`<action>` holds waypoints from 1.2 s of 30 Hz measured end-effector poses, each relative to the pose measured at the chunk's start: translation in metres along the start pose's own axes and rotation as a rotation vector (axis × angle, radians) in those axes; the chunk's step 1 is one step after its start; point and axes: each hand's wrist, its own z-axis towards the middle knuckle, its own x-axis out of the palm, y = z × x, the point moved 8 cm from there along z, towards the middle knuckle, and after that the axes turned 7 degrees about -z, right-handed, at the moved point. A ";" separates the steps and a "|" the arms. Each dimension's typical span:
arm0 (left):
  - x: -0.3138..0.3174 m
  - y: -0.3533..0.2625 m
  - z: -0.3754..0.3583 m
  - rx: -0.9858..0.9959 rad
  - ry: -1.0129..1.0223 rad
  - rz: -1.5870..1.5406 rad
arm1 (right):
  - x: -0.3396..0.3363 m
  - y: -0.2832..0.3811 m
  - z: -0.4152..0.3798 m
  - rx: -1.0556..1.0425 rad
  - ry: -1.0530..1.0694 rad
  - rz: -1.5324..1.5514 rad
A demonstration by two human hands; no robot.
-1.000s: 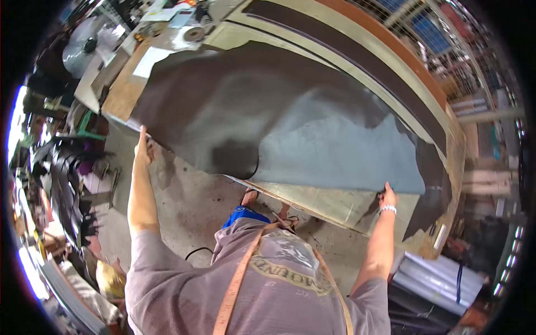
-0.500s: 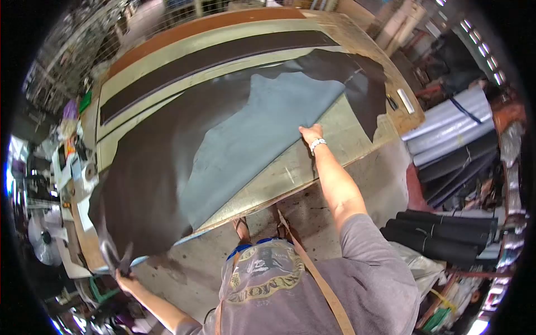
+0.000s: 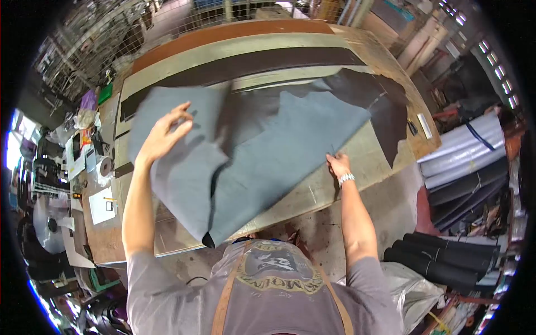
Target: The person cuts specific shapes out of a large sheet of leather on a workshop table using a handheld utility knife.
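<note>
A large leather hide (image 3: 301, 131), dark brown on its face and blue-grey on its back, lies partly folded over on the worktable. Its left part (image 3: 184, 162) has been turned over too, so mostly the grey back shows, blurred by motion at the far edge. My left hand (image 3: 167, 132) is over this flap with fingers apart, gripping nothing. At the near right fold, my right hand (image 3: 338, 164) pinches the hide's edge. A dark corner (image 3: 208, 240) pokes out at the table's front edge.
Behind the hide lies a long dark brown strip (image 3: 251, 62) and a reddish-brown strip (image 3: 240, 34). A dark-handled tool (image 3: 412, 128) and a white bar (image 3: 425, 126) are at the table's right end. Rolls of material (image 3: 441, 254) stand at right; paper (image 3: 103, 205) lies left.
My left hand has swung from the table's near left corner up and inward, and the hide's left end has flipped over, grey side up. My right hand keeps hold of the edge.
</note>
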 end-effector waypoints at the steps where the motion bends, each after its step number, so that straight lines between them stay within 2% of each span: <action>1: -0.014 0.033 0.015 0.044 -0.136 0.200 | 0.000 0.000 -0.011 0.040 -0.008 0.053; 2: -0.034 0.081 0.021 0.029 -0.288 0.398 | 0.000 -0.013 -0.008 0.029 -0.026 0.138; 4: -0.074 0.218 0.007 -0.356 -0.474 0.534 | -0.004 -0.016 -0.015 0.047 0.001 0.126; 6: -0.083 0.267 -0.043 -0.871 -0.367 0.620 | -0.009 -0.017 -0.020 0.108 -0.035 0.159; 8: -0.084 0.303 -0.087 -0.873 -0.460 0.546 | -0.016 -0.001 -0.029 0.146 -0.087 0.165; 10: -0.077 0.292 -0.123 -0.746 -0.590 0.570 | -0.015 0.004 -0.023 0.164 -0.122 0.180; 12: -0.071 0.268 -0.153 -0.861 -0.743 0.493 | -0.006 0.006 -0.011 0.143 -0.133 0.249; 13: -0.057 0.275 -0.160 -0.789 -0.795 0.155 | -0.003 0.007 0.000 0.101 -0.146 0.311; 14: -0.041 0.283 -0.164 -0.707 -0.821 -0.195 | -0.007 0.011 0.005 0.091 -0.260 0.147; 16: -0.023 0.298 -0.177 -0.817 -0.852 -0.432 | -0.011 -0.014 0.033 0.100 -0.255 -0.008; 18: -0.032 0.326 -0.201 -0.730 -0.907 -0.540 | -0.011 -0.006 0.033 0.145 -0.197 -0.060; 20: -0.044 0.274 -0.217 -0.644 -0.947 -0.433 | -0.006 -0.011 0.039 0.107 -0.217 0.030; 22: -0.052 0.228 -0.243 -0.672 -1.001 -0.265 | 0.006 0.000 0.026 0.037 -0.159 0.071; 24: -0.059 0.213 -0.291 -0.478 -1.070 -0.401 | 0.017 0.006 0.011 -0.066 -0.111 0.056; 27: -0.067 0.225 -0.355 -0.666 -1.081 -0.354 | 0.038 0.026 -0.032 -0.073 -0.002 0.053; 28: -0.070 0.243 -0.381 -0.726 -1.078 -0.336 | 0.052 0.004 -0.018 -0.157 -0.041 0.032; 29: -0.070 0.256 -0.403 -0.790 -1.078 -0.319 | 0.054 0.013 -0.033 -0.152 -0.036 -0.001; 32: -0.065 0.258 -0.435 -0.870 -1.073 -0.378 | 0.056 0.027 -0.066 -0.129 0.040 -0.019; 35: -0.074 0.313 -0.462 -0.894 -0.959 -0.119 | 0.029 0.045 -0.079 -0.175 0.070 -0.152; 36: -0.076 0.283 -0.449 -0.994 -0.983 0.250 | 0.014 0.049 -0.076 -0.206 0.067 -0.223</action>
